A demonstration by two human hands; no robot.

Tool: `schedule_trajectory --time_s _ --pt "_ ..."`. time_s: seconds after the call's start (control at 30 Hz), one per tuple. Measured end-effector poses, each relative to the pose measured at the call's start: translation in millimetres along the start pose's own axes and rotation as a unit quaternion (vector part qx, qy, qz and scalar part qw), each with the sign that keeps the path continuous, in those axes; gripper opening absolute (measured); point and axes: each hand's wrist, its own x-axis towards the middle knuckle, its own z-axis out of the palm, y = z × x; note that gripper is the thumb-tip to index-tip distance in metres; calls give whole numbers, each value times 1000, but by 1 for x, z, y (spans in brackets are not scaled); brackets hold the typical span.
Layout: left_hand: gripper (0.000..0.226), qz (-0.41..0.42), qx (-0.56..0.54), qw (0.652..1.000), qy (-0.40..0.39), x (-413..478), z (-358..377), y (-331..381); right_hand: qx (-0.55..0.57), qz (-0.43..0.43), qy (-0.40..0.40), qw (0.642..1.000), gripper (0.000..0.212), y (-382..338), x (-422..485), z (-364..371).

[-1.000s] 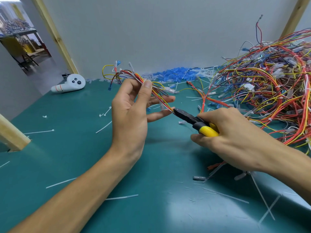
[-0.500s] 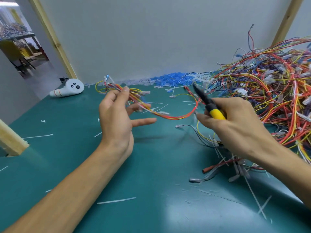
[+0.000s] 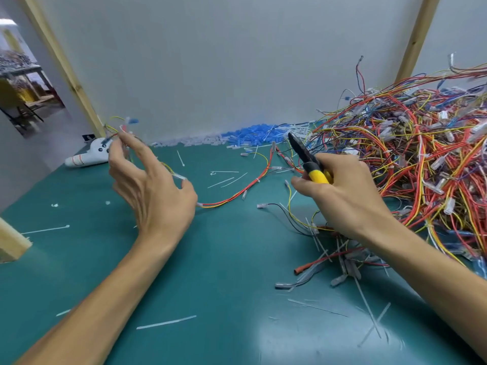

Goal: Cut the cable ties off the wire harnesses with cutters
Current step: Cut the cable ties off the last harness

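— Green mat [image 3: 224,259] below a pale wall [image 3: 237,61]. Harness [image 3: 237,192] location?
— Blurred at spread fingertips of left hand [image 3: 155,196], trailing red across mat; hold impossible to tell.
— Cutters [image 3: 307,156]?
— Gripped by right hand [image 3: 342,196], yellow handle, nose up, beside tangled heap [image 3: 421,154]. Cut ties [image 3: 166,322] scattered around.

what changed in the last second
The cutters came off the wire harness, and the right hand lifted them, tip pointing up and away. The left hand swung left with the harness, whose red and yellow tail now trails on the green mat; its grip is too blurred to judge. Unchanged: the right hand grips the yellow handles, and the wire pile is on the right.
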Motion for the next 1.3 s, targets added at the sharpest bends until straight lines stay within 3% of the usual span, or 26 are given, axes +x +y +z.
schedule_trajectory --time_s 0.13,0.23,0.3,0.37,0.5,0.6,0.7,0.83,0.97,1.07,1.17,1.3 --pt "101 93 2 996 -9 6 -8 0 -8 0 -2 1000 32 1 -1 1" --pt "65 180 2 966 -186 0 1 0 -11 3 -2 1000 31 2 1 1" --pt "30 184 31 935 -300 -8 10 -1 -15 10 -4 1000 30 3 3 0" --pt "7 179 40 929 -321 -9 13 -3 -15 16 -6 1000 29 4 4 0" --pt "17 98 -5 952 -291 -2 13 -10 -11 19 -6 1000 31 8 5 1" --pt "20 30 -165 954 -249 -4 11 -6 7 24 -14 1000 31 11 6 1" --pt "25 -11 -314 924 -219 -5 7 4 60 35 -46 997 27 13 6 4" --pt "8 -20 -479 841 -252 -12 -7 20 190 36 -136 972 21 8 2 7" --pt "11 205 -388 795 -419 -34 -17 31 314 74 -172 931 25 2 0 10" --pt "13 263 -329 763 -490 -47 -18 38 301 96 -164 935 11 6 0 11" --pt "18 294 -301 777 -468 -43 -20 36 305 78 -168 934 7 8 1 12" --pt "39 342 -213 840 -363 -32 -24 28 382 53 -141 912 17 6 8 5"
